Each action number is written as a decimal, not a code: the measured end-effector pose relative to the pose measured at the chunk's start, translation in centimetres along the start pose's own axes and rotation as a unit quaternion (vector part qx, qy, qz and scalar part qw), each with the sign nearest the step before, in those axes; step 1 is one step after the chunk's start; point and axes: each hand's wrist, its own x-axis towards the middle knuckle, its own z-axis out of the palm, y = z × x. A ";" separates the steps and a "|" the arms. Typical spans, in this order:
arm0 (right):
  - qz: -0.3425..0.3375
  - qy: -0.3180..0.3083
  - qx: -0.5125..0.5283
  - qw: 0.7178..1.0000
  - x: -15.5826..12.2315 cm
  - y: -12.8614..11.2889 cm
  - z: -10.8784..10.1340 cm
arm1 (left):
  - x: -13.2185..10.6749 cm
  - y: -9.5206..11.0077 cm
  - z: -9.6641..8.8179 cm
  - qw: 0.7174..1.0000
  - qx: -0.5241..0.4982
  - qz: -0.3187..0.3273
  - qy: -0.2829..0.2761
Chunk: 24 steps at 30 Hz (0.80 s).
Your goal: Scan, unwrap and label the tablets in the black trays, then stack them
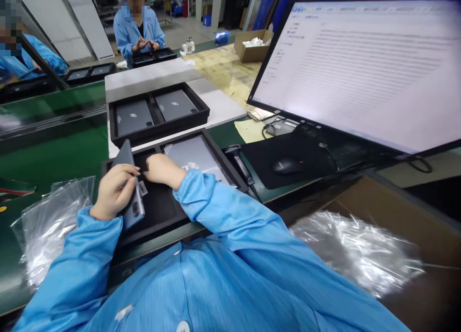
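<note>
My left hand (114, 190) is closed around the edge of a grey tablet (134, 212), which it holds tilted up on its side over the left part of a black foam tray (162, 208). A small white label (143, 188) shows beside the tablet. My right hand (162, 171) reaches over the tray close to the tablet's far side, its fingers bent in; whether they grip anything I cannot make out. Another tablet (194, 154) lies flat in the tray's right compartment, partly covered by my right sleeve and by something clear like film.
Behind stands a second black tray (154, 128) with two tablets. Clear plastic bags (59, 226) lie at left, and more clear plastic (360, 250) fills a carton at right. A barcode scanner (239, 163), mouse (286, 165) and monitor (360, 77) are at right. Two co-workers sit beyond.
</note>
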 end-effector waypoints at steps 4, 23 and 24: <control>0.024 0.196 0.138 0.970 -4.4 2.9 -5.2 | 0.2 -0.2 2.6 0.957 0.086 0.013 -0.278; 0.096 0.275 0.303 0.907 -15.5 11.9 -9.7 | 7.3 9.7 11.7 0.933 0.144 -0.166 -0.285; 0.110 0.256 0.306 0.911 -15.3 12.4 -9.8 | 6.6 8.6 10.2 0.935 0.140 -0.193 -0.263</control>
